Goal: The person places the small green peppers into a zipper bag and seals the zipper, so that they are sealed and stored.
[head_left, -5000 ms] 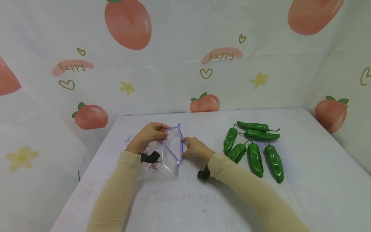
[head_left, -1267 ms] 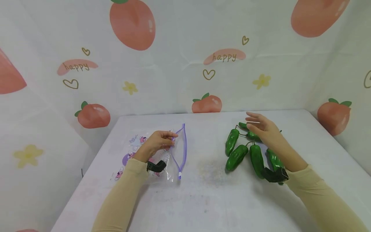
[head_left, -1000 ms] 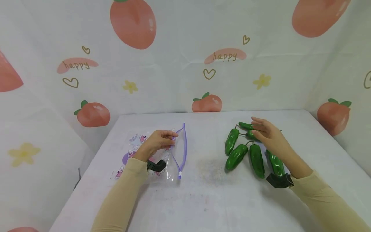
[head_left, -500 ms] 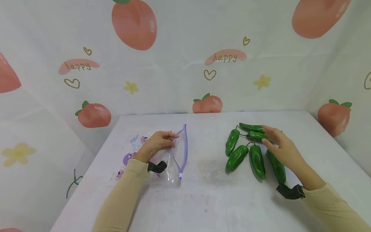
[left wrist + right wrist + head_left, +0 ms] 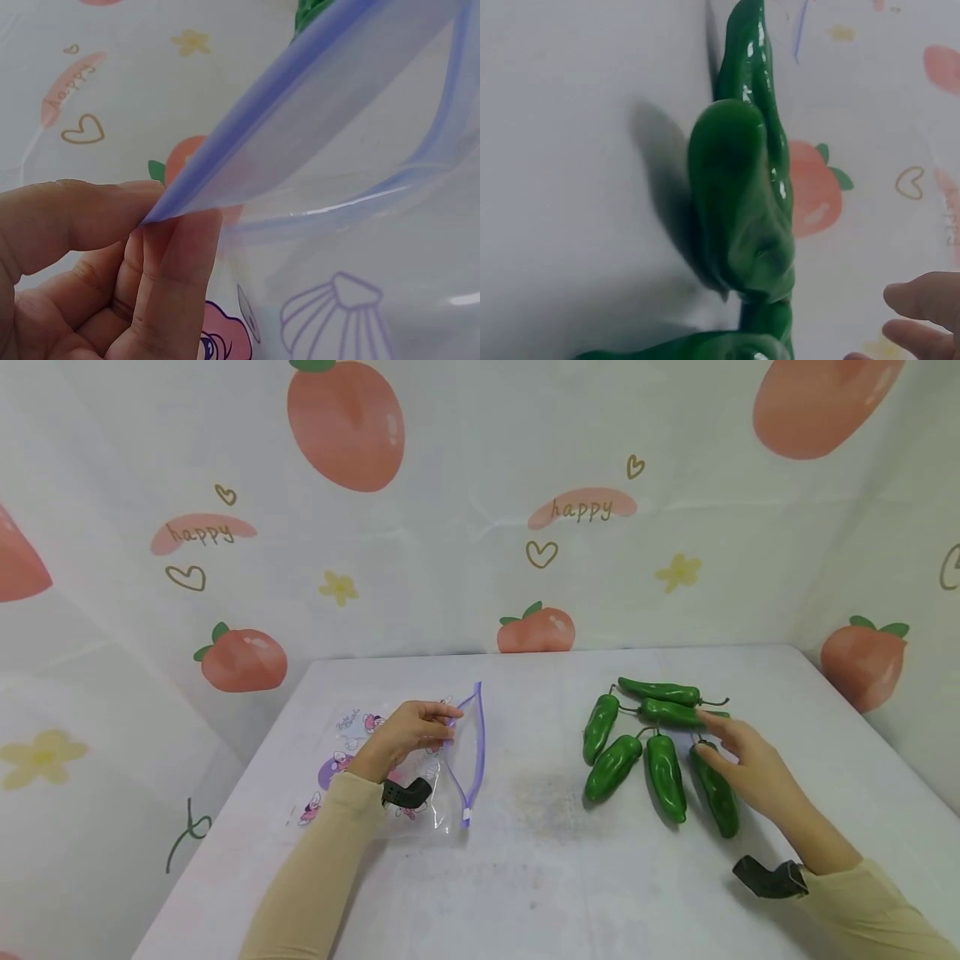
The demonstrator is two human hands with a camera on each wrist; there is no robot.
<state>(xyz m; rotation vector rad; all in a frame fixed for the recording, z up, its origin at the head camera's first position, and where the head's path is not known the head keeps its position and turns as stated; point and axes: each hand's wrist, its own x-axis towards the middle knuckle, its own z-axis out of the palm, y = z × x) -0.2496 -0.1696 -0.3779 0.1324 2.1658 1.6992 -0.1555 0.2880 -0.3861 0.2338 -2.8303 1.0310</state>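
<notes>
In the head view my left hand [image 5: 401, 741] pinches the near lip of a clear zip bag [image 5: 482, 743] with a purple seal and a white slider. The bag lies on its side with its mouth parted toward the right. Thumb and finger grip the purple edge [image 5: 225, 142] in the left wrist view. Several glossy green peppers [image 5: 664, 777] lie in a group on the right. Over the rightmost pepper [image 5: 716, 793], my right hand [image 5: 757, 772] hovers with fingers spread and nothing between them; its fingertips [image 5: 922, 296] show at the right wrist view's lower right.
A white cloth covers the table [image 5: 540, 877], and a printed cloth backdrop [image 5: 450, 527] stands behind it. Beside the table's left edge hangs a dark green cord [image 5: 187, 835]. A black wrist camera mount [image 5: 771, 878] sits below my right hand.
My right hand has left the bag's mouth, crossed to the far peppers and then come back nearer and rightward over the rightmost one. The bag's mouth is spread wider; my left hand stays on it.
</notes>
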